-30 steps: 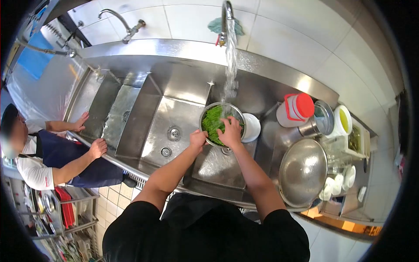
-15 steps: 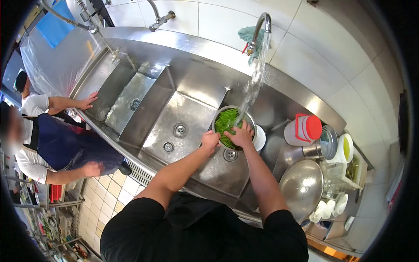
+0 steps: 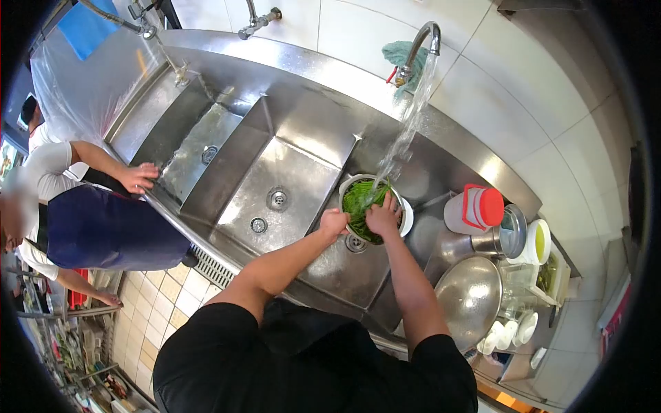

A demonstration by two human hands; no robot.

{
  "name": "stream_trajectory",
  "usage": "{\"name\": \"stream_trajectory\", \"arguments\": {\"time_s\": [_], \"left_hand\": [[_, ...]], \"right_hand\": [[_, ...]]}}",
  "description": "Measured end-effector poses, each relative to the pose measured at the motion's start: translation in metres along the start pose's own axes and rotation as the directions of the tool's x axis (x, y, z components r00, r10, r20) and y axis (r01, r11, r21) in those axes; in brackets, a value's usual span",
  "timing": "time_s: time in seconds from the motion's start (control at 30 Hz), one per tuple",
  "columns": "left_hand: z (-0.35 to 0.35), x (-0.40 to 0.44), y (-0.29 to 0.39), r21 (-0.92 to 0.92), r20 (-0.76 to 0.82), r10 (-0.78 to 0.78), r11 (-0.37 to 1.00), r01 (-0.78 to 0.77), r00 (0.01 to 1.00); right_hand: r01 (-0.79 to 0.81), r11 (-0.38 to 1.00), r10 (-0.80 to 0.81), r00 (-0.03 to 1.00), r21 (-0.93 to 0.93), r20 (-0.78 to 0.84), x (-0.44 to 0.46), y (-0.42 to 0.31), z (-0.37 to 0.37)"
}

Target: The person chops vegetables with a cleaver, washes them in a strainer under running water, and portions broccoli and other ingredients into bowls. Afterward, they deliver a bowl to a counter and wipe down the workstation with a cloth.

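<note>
A round pot with a pale rim (image 3: 342,187) stands in the right sink basin, holding cut long green vegetables (image 3: 358,199). My left hand (image 3: 334,224) is closed on the pot's rim at its left side. Inside, my right hand (image 3: 383,217) is pressed into the greens, with its fingers bunched around some of them; the fingertips are partly hidden. Water from the curved faucet (image 3: 431,34) streams down onto the greens by my right hand. A white container (image 3: 407,217) shows just behind the pot's right edge.
Left lie the middle basin (image 3: 241,186) and a water-filled basin (image 3: 193,162). At right are a red-lidded jar (image 3: 475,208), a large metal lid (image 3: 471,299) and white containers (image 3: 508,334). A co-worker in a blue apron (image 3: 113,227) rests a hand (image 3: 140,177) on the sink edge.
My right hand's fingers, spread over the greens before, are now drawn closer together. My left hand stays on the rim. The co-worker's lower hand has dropped toward the shelf, and the view has shifted slightly.
</note>
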State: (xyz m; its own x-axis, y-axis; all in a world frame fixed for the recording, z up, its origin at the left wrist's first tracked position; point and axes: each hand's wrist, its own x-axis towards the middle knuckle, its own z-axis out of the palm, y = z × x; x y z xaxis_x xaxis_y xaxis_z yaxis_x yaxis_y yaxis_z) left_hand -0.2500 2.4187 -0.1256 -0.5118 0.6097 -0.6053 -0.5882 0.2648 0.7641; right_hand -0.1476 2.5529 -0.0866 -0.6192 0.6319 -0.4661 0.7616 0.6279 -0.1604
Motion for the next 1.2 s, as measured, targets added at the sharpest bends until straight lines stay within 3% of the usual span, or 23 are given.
{"name": "stream_trajectory", "arguments": {"time_s": [0.1,0.2,0.23,0.33,0.47,0.5,0.6,0.63,0.73,0.87,0.9,1.0,1.03,1.13,1.17,1.2], "left_hand": [[-0.003,-0.004,0.012,-0.083,-0.011,-0.015,0.996,0.014,1.000],[-0.008,0.002,0.003,-0.170,0.066,-0.049,0.984,0.060,0.997],[-0.004,0.002,0.000,-0.136,0.013,-0.030,0.990,0.031,0.999],[-0.006,-0.004,0.006,-0.162,0.021,-0.034,0.986,0.037,0.999],[-0.006,-0.007,0.006,-0.026,0.004,-0.042,0.999,0.042,0.999],[-0.003,-0.006,0.005,-0.002,0.000,-0.055,0.998,0.055,0.998],[-0.006,-0.007,0.010,0.010,0.024,-0.026,1.000,0.025,0.999],[-0.009,-0.008,0.012,-0.024,0.032,-0.011,1.000,0.012,0.999],[-0.013,-0.006,0.014,-0.054,0.026,-0.024,0.998,0.025,0.999],[-0.011,-0.006,0.011,-0.065,0.047,-0.051,0.996,0.054,0.998],[-0.010,-0.004,0.010,-0.082,0.056,-0.047,0.995,0.052,0.997],[-0.005,0.006,0.003,-0.170,0.027,-0.048,0.984,0.052,0.998],[-0.008,0.008,0.000,-0.144,0.041,-0.056,0.988,0.061,0.998],[-0.021,0.008,0.006,-0.072,0.054,-0.049,0.996,0.053,0.997],[-0.022,0.004,0.009,-0.052,0.054,-0.037,0.998,0.040,0.998],[-0.023,-0.002,0.010,-0.031,0.054,-0.031,0.999,0.033,0.998]], "right_hand": [[0.023,0.995,-0.023,1.000,0.096,-0.001,-0.002,-0.004,0.022],[-0.043,0.999,0.043,0.997,-0.001,-0.066,0.002,0.004,0.011],[-0.084,0.996,0.083,0.990,-0.003,-0.115,0.003,-0.001,0.018],[-0.060,0.993,0.052,0.996,0.103,0.071,0.001,-0.005,0.010],[-0.001,1.000,0.004,0.993,0.022,-0.116,-0.006,-0.006,0.005],[0.071,0.992,-0.087,0.983,-0.102,-0.163,0.006,-0.005,0.020],[0.089,0.991,-0.084,0.995,0.102,-0.050,0.011,-0.001,0.019],[0.064,0.983,-0.046,0.993,0.171,-0.107,0.003,0.002,0.011],[0.105,0.994,-0.094,0.976,0.044,-0.199,0.005,0.000,0.021],[0.095,0.995,-0.092,0.990,0.022,-0.107,0.009,-0.003,0.010],[0.029,0.997,-0.018,0.987,0.068,-0.160,-0.001,-0.011,-0.003],[0.122,0.990,-0.119,0.992,0.073,-0.043,0.008,-0.016,0.009],[0.079,0.989,-0.084,0.996,0.122,0.032,0.005,-0.017,0.002],[-0.024,0.979,0.049,0.991,0.203,-0.121,-0.007,-0.018,-0.015],[-0.009,0.988,0.054,0.956,0.155,-0.287,-0.016,-0.021,-0.024],[0.159,0.985,-0.122,0.916,0.065,-0.381,-0.014,-0.019,-0.024]]}}
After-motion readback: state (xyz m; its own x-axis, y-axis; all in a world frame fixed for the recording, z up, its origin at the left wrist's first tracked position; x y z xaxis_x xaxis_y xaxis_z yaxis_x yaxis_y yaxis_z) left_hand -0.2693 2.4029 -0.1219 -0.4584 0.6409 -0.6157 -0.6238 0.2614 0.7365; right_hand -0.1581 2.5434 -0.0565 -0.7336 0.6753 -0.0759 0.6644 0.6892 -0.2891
